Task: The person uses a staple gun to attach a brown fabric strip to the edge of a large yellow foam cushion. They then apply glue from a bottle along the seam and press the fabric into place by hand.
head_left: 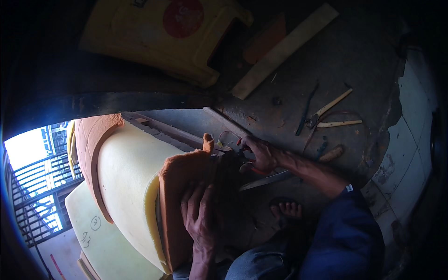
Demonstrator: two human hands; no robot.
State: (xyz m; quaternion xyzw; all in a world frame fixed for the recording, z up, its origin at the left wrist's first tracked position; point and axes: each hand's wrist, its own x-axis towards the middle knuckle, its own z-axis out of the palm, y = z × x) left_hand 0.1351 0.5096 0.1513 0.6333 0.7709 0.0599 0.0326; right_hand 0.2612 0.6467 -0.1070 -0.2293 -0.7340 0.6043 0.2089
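Workshop: shaped foam pieces [130, 158]; long-handled pincers [313, 120] and wooden-handled tool [332, 154] lying on stained floor [368, 79]; barred opening [35, 200] at left.

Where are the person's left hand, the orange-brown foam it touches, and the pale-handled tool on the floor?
Left hand [199, 223]: head view, on the back of the hand.
Orange-brown foam [178, 176]: head view, on its face, toward the upper edge.
Pale-handled tool [333, 103]: head view, on the upper of its two handles.
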